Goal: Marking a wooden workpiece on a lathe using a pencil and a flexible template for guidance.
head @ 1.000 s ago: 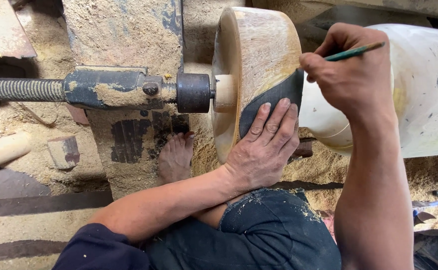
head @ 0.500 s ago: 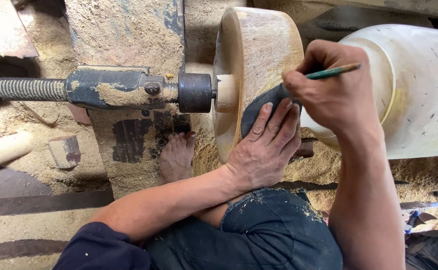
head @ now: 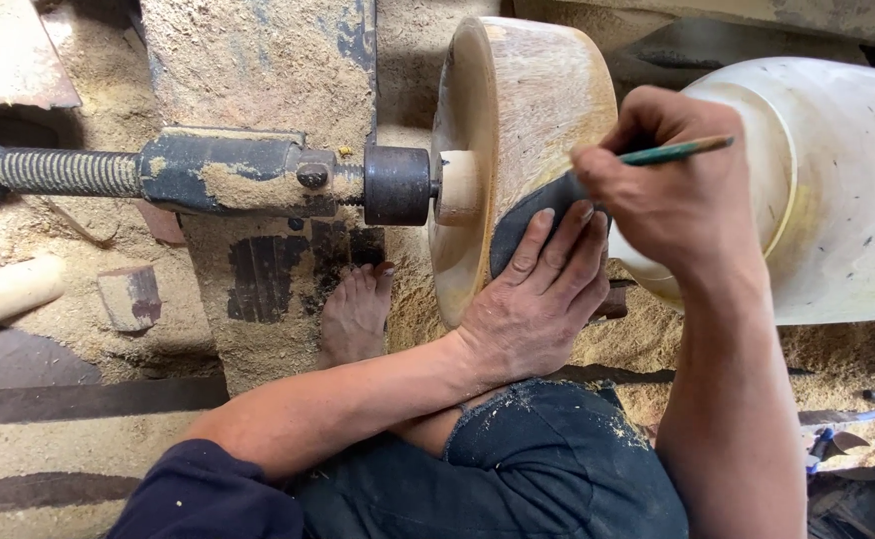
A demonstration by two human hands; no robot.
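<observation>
On the lathe, a pale round wooden block sits clamped between the dark metal tailstock centre on its left face and a bigger cream turned wooden drum to the right. Long axis of block and lathe runs left to right across the view. Left hand lies flat, palm down, against the block's lower front curve, fingers spread and pressing a dark grey curved template piece onto the wood; not a closed grip, just a flat hold. Right hand is just above and right of it, fingers pinched shut around a thin green pencil. Pencil shaft points up and right; its tip is hidden behind the hand, so contact with the wood cannot be told, though it aims at the template's upper edge. Template lies directly under the left fingers and just left of and below the right hand; the two hands nearly touch. Right hand is nearer the template's top edge. Below, a bare foot rests on sawdust-covered floor, dark trouser knee under the forearms.
</observation>
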